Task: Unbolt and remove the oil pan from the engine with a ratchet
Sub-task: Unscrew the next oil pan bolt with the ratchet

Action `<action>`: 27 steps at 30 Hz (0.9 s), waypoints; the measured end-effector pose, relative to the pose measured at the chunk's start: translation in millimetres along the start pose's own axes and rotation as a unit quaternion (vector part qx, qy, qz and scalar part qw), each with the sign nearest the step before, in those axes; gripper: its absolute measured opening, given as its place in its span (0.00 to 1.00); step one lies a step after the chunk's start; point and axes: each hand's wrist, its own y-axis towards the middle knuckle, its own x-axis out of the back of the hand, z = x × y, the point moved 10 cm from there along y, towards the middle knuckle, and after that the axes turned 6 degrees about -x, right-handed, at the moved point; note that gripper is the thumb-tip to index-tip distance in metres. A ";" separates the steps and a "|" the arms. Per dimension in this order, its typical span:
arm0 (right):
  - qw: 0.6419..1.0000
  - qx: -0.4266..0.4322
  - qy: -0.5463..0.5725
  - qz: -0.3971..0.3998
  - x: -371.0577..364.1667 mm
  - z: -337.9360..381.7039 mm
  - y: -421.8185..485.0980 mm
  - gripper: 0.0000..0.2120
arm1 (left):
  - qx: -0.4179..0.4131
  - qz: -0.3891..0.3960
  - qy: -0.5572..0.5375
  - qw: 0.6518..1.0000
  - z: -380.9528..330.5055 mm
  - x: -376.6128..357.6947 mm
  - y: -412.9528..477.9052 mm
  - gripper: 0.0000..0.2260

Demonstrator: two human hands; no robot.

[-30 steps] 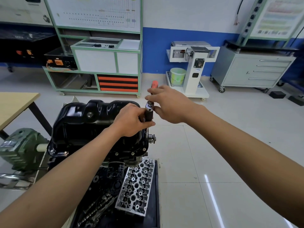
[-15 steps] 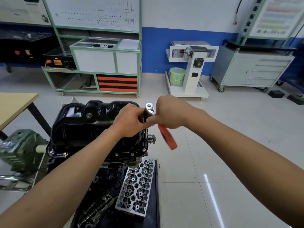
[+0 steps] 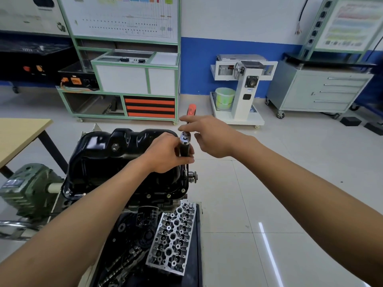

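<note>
A workshop with a pale tiled floor (image 3: 269, 183) is being viewed from head height, looking down along 2 bare forearms. At the back, a green-framed training rack (image 3: 128, 79) with 3 orange bands is being shown against a blue and white wall. A grey drawer cabinet (image 3: 319, 90) on castors is being shown to the right, with a white machine stand (image 3: 242, 83) between them. A wooden table (image 3: 18, 135) is being cut off by the left edge.

In the centre foreground, a glossy black oil pan (image 3: 116, 162) is being carried on top of an upturned engine (image 3: 153, 204), with bolt heads showing along its near flange. A green gear unit (image 3: 24, 189) is being seen just left of the engine. A silver cylinder head (image 3: 174, 239) is being shown lying on a black tray (image 3: 198, 245) below the pan.

At the pan's right rim, the left hand (image 3: 165, 154) is being wrapped around an upright black extension (image 3: 185, 150), its grip closed on it. The ratchet (image 3: 184, 138) is being carried on top of that extension, its red handle (image 3: 191, 109) pointing away. The right hand (image 3: 209, 137) is being held with its grip spread, straight fingers laid against the handle.
</note>
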 end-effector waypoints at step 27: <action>0.997 -0.032 0.076 -0.004 -5.5 -8.8 2.5 0.29 | 0.024 0.025 -0.129 0.991 2.3 1.4 0.0 0.11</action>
